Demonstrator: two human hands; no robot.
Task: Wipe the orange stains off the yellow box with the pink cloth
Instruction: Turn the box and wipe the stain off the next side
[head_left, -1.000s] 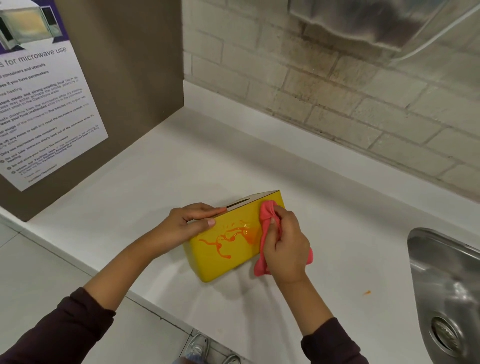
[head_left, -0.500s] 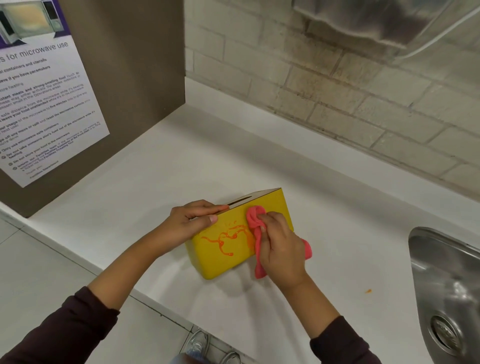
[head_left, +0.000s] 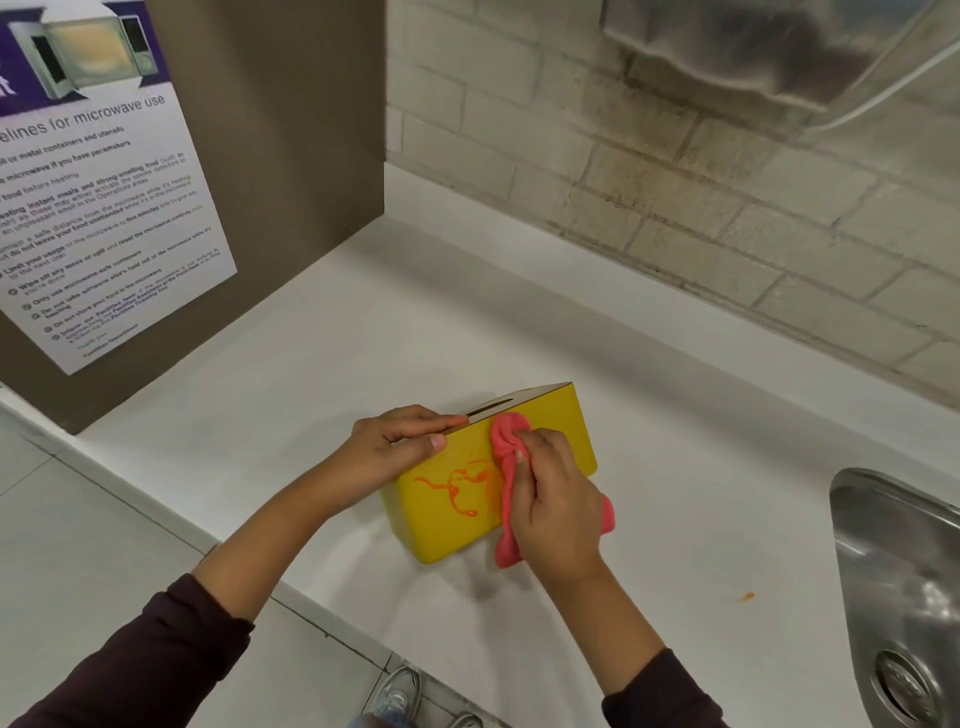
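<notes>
While left hand (head_left: 387, 451) steadies yellow box (head_left: 561, 431), right hand (head_left: 558, 501) clenched round pink cloth (head_left: 506, 441) against orange stains (head_left: 457, 486).

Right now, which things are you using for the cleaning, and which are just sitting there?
For the job:
yellow box
orange stains on its front
pink cloth, bunched in the right hand
left hand, steadying the box's top edge

Just there:
sink
microwave poster
orange speck on the counter
brick wall

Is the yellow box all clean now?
No, orange stains show on the yellow box beside the pink cloth.
</notes>
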